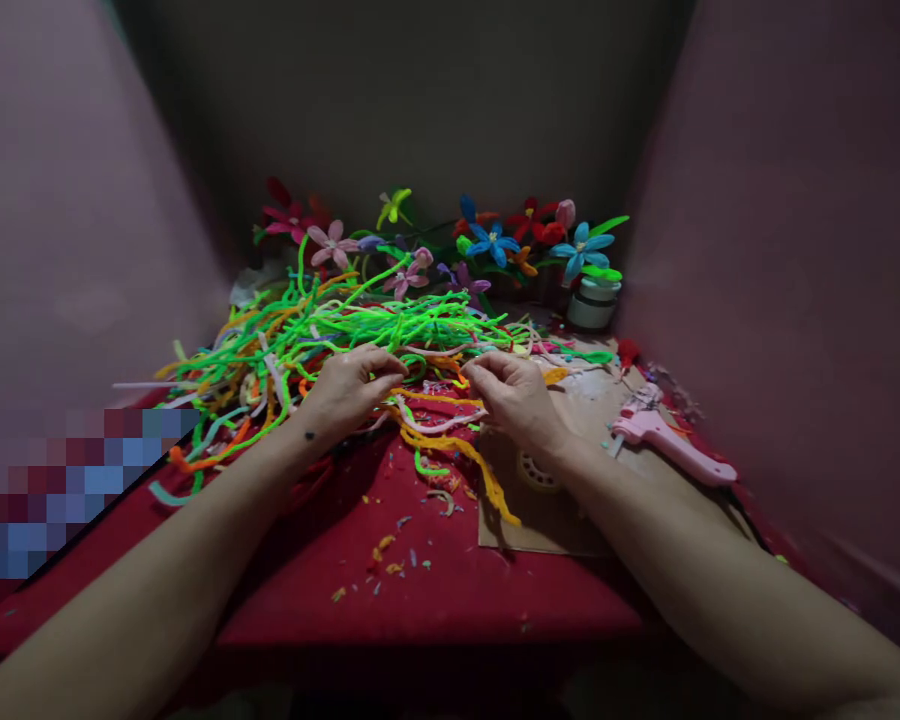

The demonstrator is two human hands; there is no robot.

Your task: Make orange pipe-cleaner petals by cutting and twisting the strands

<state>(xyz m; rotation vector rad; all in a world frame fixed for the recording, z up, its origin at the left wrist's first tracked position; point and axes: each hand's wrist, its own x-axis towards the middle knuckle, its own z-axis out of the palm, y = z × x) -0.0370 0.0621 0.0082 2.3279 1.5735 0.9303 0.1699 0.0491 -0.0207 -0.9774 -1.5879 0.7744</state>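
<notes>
Head view. The left hand (349,392) and right hand (516,398) rest palm-down, side by side at the near edge of a loose heap of pipe cleaners (322,325). The heap is mostly bright green, with orange, white and pink strands mixed in. On both hands the fingers are curled and drawn narrow. The left fingertips (396,372) and right fingertips (474,370) point toward each other and are pinched onto strands at the heap's edge; which single strand each grips cannot be told. A few orange strands (457,445) trail from between the hands toward the near side.

The heap spreads far and left of the hands over a red tablecloth (435,590), which is littered with short coloured scraps (390,560). Under the right wrist lies a sheet of brown cardboard (547,525). A pink glue gun (671,440) lies on its side just right of it. At the far edge stands a row of finished pipe-cleaner flowers (495,243) in pink, blue, red and yellow-green, with a small white jar (592,305) to their right.

Pinkish walls (82,200) close in on the left and right, and the far wall (405,100) is dark.
</notes>
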